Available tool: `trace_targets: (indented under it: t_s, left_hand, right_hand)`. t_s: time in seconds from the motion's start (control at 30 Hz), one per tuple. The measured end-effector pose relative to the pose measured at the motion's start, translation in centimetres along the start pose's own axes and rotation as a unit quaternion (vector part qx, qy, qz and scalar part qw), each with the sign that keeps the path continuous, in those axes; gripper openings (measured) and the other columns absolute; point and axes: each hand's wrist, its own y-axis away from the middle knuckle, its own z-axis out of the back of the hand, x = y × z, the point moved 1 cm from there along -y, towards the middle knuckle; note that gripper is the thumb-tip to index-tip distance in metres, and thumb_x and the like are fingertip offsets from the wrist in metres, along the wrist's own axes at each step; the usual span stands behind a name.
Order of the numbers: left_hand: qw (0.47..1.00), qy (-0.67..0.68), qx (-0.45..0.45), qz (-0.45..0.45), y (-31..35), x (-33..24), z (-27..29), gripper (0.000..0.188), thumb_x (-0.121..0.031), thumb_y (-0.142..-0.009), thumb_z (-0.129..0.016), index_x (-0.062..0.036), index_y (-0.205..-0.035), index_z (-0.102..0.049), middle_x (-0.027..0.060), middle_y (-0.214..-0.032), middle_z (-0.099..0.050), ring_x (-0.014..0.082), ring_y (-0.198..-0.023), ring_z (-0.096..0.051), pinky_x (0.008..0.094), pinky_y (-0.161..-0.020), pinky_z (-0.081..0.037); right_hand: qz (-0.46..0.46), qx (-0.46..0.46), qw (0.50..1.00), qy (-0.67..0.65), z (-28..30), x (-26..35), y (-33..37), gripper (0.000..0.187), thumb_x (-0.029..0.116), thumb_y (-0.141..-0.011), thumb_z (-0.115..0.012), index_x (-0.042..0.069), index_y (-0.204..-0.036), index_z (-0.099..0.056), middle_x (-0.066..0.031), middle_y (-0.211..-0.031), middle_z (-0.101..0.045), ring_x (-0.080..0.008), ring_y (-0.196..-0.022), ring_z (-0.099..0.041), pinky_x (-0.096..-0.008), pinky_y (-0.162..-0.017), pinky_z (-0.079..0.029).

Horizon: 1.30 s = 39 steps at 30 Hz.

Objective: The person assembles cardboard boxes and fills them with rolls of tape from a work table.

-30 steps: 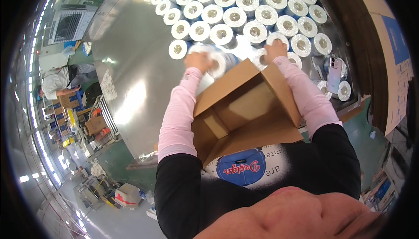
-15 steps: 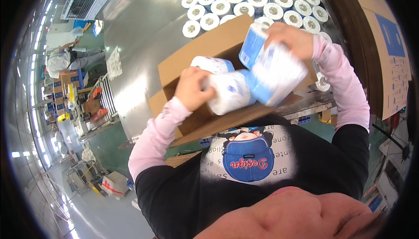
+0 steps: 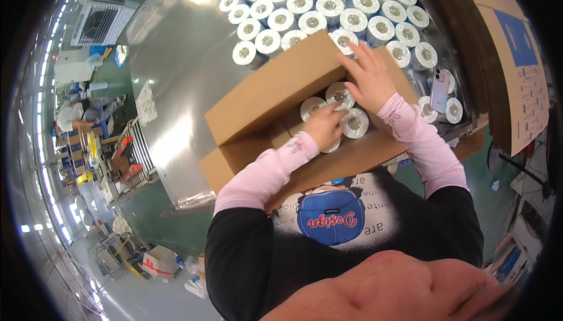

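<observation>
Your left hand (image 3: 324,126) is down inside the open cardboard box (image 3: 264,95), fingers curled around a white roll (image 3: 332,143) among the rolls packed there, though how firmly it grips I cannot tell. Your right hand (image 3: 369,77) lies flat and open, fingers spread, on the box's far flap and on the roll (image 3: 340,94) beneath it. The box sits at the near edge of the steel table (image 3: 176,57), just beside the standing rows of rolls (image 3: 328,4), with a phone (image 3: 440,90) to its right.
</observation>
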Motion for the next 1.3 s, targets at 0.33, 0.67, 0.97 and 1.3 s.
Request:
trace_targets:
  t_s: [0.33, 0.67, 0.97, 1.3]
  left_hand:
    - [0.968, -0.051, 0.170, 0.175, -7.7, 19.0, 0.1, 0.049, -0.030, -0.086, -0.062, -0.0086, -0.129, -0.054, 0.0220, -0.133, -0.049, 0.0385, -0.123, -0.046, 0.0426, -0.107, -0.036]
    - [0.877, -0.285, 0.129, 0.363, -18.5, 23.4, 2.2, 0.053, -0.051, -0.072, -0.071, -0.0215, -0.116, -0.067, 0.0184, -0.120, -0.060, 0.0358, -0.113, -0.056, 0.0451, -0.095, -0.044]
    - [0.910, 0.210, -0.046, 0.355, -14.5, 25.0, 10.1, 0.060, -0.040, -0.073, -0.075, -0.0011, -0.116, -0.061, 0.0133, -0.105, -0.067, 0.0171, -0.091, -0.065, 0.0280, -0.082, -0.049]
    - [0.866, 0.488, 0.031, 0.103, 14.5, 8.1, 23.4, 0.039, -0.018, -0.083, -0.069, -0.0046, -0.118, -0.060, 0.0112, -0.119, -0.060, 0.0245, -0.111, -0.057, 0.0362, -0.097, -0.046]
  right_hand:
    - [-0.227, 0.065, 0.972, 0.006, -11.6, -15.2, 4.8, 0.062, 0.027, -0.084, -0.065, 0.005, -0.138, -0.045, -0.0241, -0.143, -0.037, -0.0379, -0.134, -0.036, -0.0414, -0.110, -0.032]
    - [-0.255, 0.148, 0.923, 0.247, -18.7, -22.2, 7.1, 0.028, 0.029, -0.081, -0.056, 0.023, -0.107, -0.064, -0.0154, -0.107, -0.048, -0.0346, -0.108, -0.045, -0.0504, -0.097, -0.035]
    - [-0.400, 0.142, 0.890, -0.167, -13.7, -37.2, 8.6, 0.034, 0.037, -0.086, -0.060, 0.011, -0.108, -0.066, -0.0193, -0.109, -0.063, -0.0282, -0.095, -0.063, -0.0401, -0.081, -0.052]
    - [0.061, 0.397, 0.640, -0.655, 1.4, 2.3, -7.8, 0.039, 0.032, -0.084, -0.063, 0.003, -0.111, -0.063, -0.0133, -0.113, -0.065, -0.0241, -0.104, -0.061, -0.0380, -0.090, -0.049]
